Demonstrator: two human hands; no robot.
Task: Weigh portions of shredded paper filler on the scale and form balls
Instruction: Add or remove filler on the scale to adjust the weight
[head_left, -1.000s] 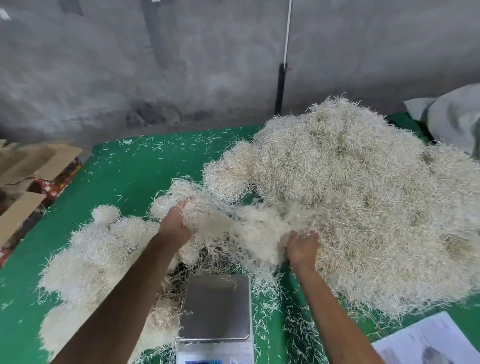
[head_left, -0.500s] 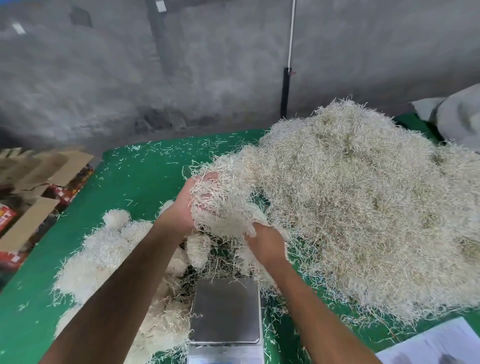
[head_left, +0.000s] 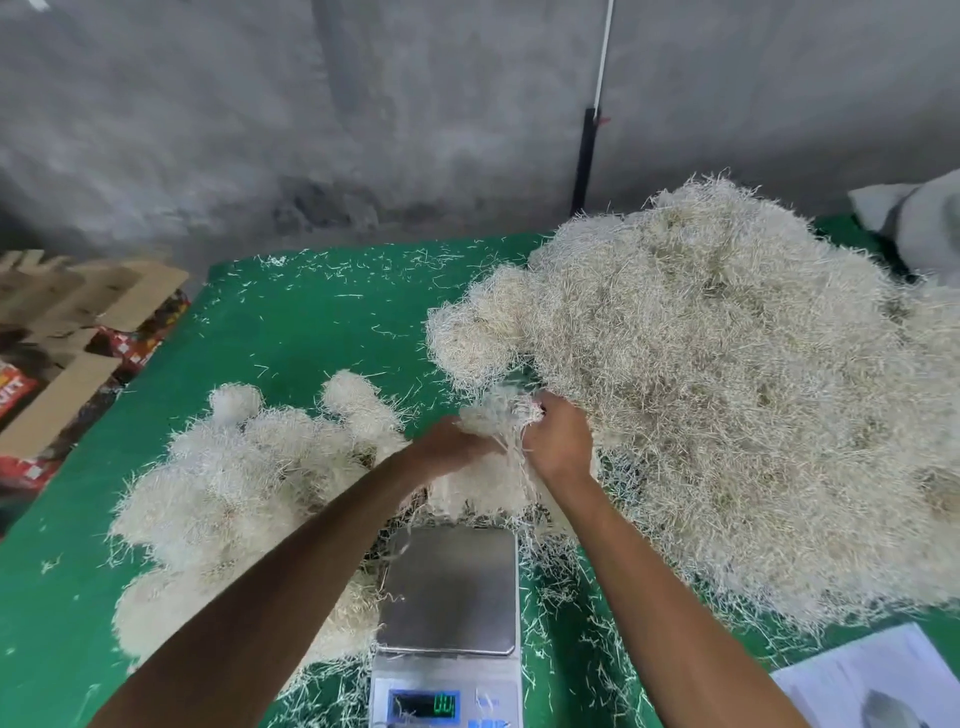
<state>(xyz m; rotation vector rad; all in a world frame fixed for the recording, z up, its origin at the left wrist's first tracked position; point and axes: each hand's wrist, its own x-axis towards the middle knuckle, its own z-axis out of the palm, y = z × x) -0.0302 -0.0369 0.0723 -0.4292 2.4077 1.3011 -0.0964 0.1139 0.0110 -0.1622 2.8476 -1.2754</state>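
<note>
A big heap of cream shredded paper filler (head_left: 727, 395) covers the right side of the green table (head_left: 291, 332). My left hand (head_left: 447, 447) and my right hand (head_left: 558, 441) are close together just beyond the scale, both closed on one small wad of filler (head_left: 496, 413) held between them, with strands hanging below. A silver digital scale (head_left: 452, 592) sits at the near edge with its plate bare except for a few stray strands; its blue display (head_left: 423, 705) is lit. Several formed balls of filler (head_left: 234, 478) lie at the left.
Cardboard boxes with red packaging (head_left: 67, 343) stand off the table's left edge. White printed paper (head_left: 878, 680) lies at the near right corner. A grey sack (head_left: 919, 223) sits at the far right. A grey wall rises behind the table, with a black pole (head_left: 584, 156) against it.
Both hands pulled a clump out of the big heap, drew it toward the scale and came together, squeezing it from a large loose mass into a small wad.
</note>
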